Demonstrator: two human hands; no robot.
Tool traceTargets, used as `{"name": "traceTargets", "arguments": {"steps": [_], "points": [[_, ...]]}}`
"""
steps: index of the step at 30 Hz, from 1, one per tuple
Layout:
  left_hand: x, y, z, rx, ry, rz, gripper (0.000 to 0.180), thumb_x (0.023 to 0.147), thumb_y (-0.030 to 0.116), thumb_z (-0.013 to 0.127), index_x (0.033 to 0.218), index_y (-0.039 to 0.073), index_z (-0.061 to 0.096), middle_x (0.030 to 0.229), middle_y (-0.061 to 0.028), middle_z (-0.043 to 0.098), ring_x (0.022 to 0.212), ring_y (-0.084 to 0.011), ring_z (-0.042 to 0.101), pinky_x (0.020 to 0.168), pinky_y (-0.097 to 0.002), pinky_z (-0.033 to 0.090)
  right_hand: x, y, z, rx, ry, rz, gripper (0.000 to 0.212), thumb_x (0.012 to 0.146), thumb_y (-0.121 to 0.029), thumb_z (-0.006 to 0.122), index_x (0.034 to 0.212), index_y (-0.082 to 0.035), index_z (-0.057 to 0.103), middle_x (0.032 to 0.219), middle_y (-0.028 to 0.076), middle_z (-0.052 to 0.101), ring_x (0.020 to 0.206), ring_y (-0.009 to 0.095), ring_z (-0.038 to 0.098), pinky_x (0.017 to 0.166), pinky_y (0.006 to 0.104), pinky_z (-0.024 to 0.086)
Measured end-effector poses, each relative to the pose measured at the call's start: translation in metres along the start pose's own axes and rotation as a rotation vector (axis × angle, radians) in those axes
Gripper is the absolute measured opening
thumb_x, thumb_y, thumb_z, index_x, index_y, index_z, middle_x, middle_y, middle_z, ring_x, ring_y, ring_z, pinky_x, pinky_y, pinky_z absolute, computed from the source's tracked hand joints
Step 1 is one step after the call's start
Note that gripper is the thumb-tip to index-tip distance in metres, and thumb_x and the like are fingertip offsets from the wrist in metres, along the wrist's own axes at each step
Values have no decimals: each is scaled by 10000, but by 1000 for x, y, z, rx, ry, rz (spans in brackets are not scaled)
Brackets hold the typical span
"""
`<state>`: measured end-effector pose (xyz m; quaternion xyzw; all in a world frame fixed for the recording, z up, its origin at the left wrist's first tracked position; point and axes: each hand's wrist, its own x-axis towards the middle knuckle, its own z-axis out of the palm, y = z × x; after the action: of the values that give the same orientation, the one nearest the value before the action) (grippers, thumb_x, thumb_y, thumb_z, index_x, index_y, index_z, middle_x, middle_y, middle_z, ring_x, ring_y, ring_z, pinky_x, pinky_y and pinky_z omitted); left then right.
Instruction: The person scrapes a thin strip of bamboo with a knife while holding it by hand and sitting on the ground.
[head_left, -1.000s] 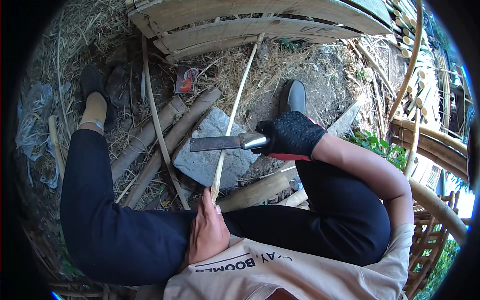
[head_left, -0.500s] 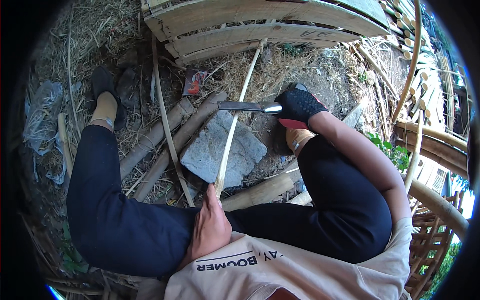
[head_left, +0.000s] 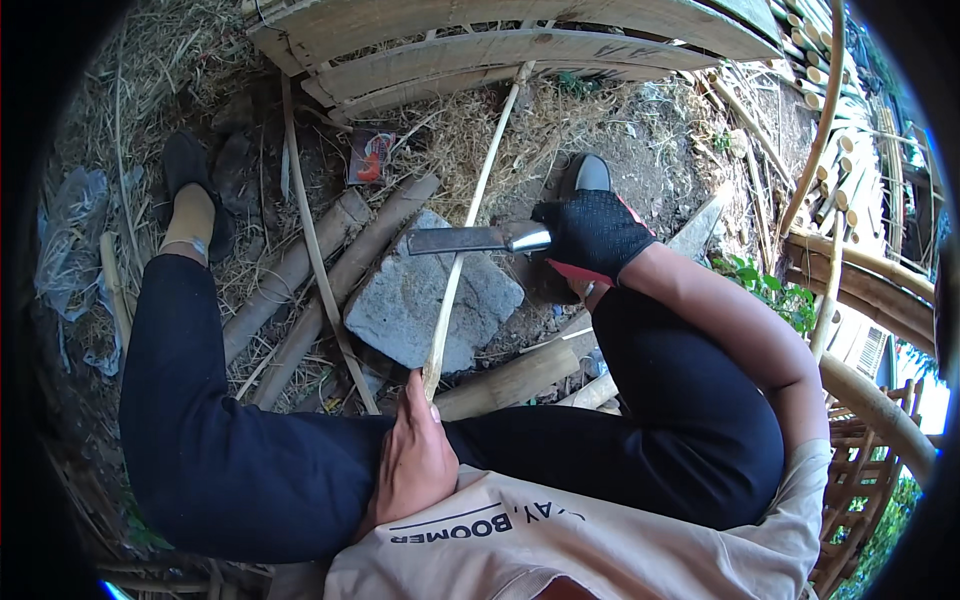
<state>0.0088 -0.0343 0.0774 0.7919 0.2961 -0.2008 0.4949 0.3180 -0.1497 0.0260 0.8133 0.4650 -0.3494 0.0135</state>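
Observation:
My bare left hand (head_left: 415, 455) rests by my thigh, its fingers closed round the near end of a long pale bamboo strip (head_left: 452, 292). The strip runs away from me, over a flat grey stone (head_left: 440, 308), toward the wooden slats at the top. In a black and red glove, my right hand (head_left: 595, 232) grips a knife (head_left: 455, 240) by its handle near the shiny metal collar. The dark, square-ended blade points left and lies across the strip above the stone. I cannot tell whether the blade touches the strip.
Round poles (head_left: 345, 270) lie left of the stone, and a cut bamboo piece (head_left: 520, 380) lies in front of it. A slatted wooden crate (head_left: 510, 50) stands at the far side. Clear plastic (head_left: 75, 235) lies far left; stacked bamboo (head_left: 845, 170) is at right.
My right hand has drawn the knife a little toward me and leftward along the strip. The whole view has shifted slightly; my left hand keeps its hold.

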Motion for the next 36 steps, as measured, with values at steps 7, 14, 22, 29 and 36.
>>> {"name": "traceTargets", "arguments": {"steps": [7,14,22,29,36], "points": [[2,0,2,51,-12,16,549,1004,23,413,1505,-84,216,1337,-403,487,1172,-553,533,987,-547,445,6,24,-5,66,-20,97,316,786,-290,749,1036,-95,745,924,191,730,887,393,708,805,459,560],[7,2,3,18,3,-14,530,1008,37,421,1493,-91,249,1311,-402,505,1145,-555,548,969,-544,453,14,33,3,69,32,167,255,844,-312,697,972,-99,755,914,198,735,897,378,715,838,447,557],[3,-3,3,-16,50,80,563,994,73,497,1483,-85,268,1214,-369,562,1028,-515,611,898,-526,494,-5,14,-14,3,387,-150,285,883,-310,698,1108,-141,653,860,161,709,837,378,705,774,488,548],[4,-2,6,-77,22,44,604,973,90,563,1480,-75,280,1035,-285,601,845,-423,627,795,-484,519,-8,-1,-4,9,132,-169,207,893,-282,659,1054,-152,673,812,149,699,797,363,712,701,472,553],[2,-6,2,-22,-31,22,559,996,67,475,1487,-83,254,1257,-386,541,1083,-526,591,924,-539,479,17,42,-1,-112,261,142,215,840,-255,675,1009,-125,706,842,195,704,843,398,698,748,497,551]]}}
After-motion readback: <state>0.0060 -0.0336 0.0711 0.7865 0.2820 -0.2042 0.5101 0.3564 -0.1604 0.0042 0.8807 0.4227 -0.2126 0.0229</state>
